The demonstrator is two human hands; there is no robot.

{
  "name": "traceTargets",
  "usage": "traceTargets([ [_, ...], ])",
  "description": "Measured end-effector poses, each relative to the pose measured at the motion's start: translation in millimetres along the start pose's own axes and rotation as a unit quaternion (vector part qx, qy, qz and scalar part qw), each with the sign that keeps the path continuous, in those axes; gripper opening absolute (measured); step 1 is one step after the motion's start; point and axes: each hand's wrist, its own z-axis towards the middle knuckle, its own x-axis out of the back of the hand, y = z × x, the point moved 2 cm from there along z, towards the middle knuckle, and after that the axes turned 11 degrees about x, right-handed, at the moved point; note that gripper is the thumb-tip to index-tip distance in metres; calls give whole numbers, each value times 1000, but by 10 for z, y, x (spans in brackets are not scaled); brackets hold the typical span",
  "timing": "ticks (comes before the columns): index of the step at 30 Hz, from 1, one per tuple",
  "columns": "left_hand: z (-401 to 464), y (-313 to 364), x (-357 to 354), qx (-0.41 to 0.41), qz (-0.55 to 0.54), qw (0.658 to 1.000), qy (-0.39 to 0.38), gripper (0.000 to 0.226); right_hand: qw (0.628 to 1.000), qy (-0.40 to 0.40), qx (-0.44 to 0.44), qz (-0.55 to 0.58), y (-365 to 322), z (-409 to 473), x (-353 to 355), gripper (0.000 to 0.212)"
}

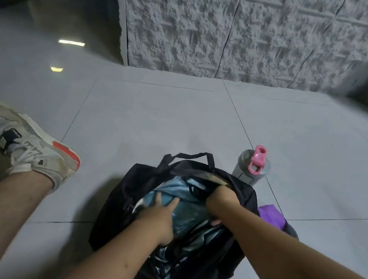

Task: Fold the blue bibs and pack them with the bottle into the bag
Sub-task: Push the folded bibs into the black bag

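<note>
Black bag (121,207): matt woven cloth. Blue bibs (187,210) inside: thin cloth, slight sheen. Bottle (249,170): smooth grey body, glossy pink plastic lid. Floor (176,121): smooth glossy tile. Wall (256,19): rough textured panels. Sneaker (23,140): scuffed, matt.

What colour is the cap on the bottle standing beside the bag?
Pink, on a grey bottle; the head view shows it clearly.

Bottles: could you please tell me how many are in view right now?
1. The bottle, grey with a pink cap, stands on the floor just right of the bag, not yet packed. Others could be hidden inside the bag under the bibs.
</note>
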Motion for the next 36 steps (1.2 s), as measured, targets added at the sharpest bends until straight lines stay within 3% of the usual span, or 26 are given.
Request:
traceTargets([
  [5, -112, 402, 226, -40, 32, 994, 95, 73, 962, -47, 118, -243, -177, -182, 38, 30],
  [8, -26, 529, 45, -68, 25, 996, 47, 96, 906, -138, 161, -366, -77, -298, 34, 34],
  [10, 64, 548, -108, -64, 69, 995, 28, 99, 862, -183, 188, -433, -1, -355, 44, 35],
  [12, 106, 527, -169, -52, 99, 993, 34, 101, 845, -201, 206, -450, 62, -415, 58, 38],
  [17, 96, 400, -144, -40, 97, 989, 103, 105, 842, -207, 249, -432, 273, -556, 202, 63],
  [21, 76, 268, -111, -42, 155, 979, 123, 102, 895, -150, 241, -343, 383, -562, 439, 67],
  [23, 65, 252, -59, -95, 194, 966, 142, 99, 901, -123, 251, -333, 354, -606, 454, 60],
  [26, 42, 242, 27, -212, 244, 939, 116, 73, 912, -81, 288, -281, 295, -633, 391, 48],
  [29, 75, 198, 137, -231, 131, 964, 32, 82, 918, -38, 306, -248, 315, -595, 382, 34],
  [31, 75, 225, 188, -204, -109, 973, 10, 64, 919, -30, 299, -257, 347, -569, 368, 46],
  [32, 102, 264, 195, -189, -239, 951, 45, 41, 917, -28, 300, -263, 352, -562, 343, 50],
  [33, 155, 322, 194, -169, -330, 920, 126, 18, 914, -26, 305, -267, 349, -561, 315, 52],
  [34, 205, 387, 188, -134, -354, 900, 216, 5, 911, -25, 313, -267, 348, -551, 281, 54],
  [35, 274, 471, 173, -86, -328, 898, 280, 8, 909, -20, 323, -263, 348, -543, 261, 56],
  [36, 324, 585, 138, -43, -274, 913, 301, 29, 906, -15, 329, -264, 349, -536, 254, 56],
])
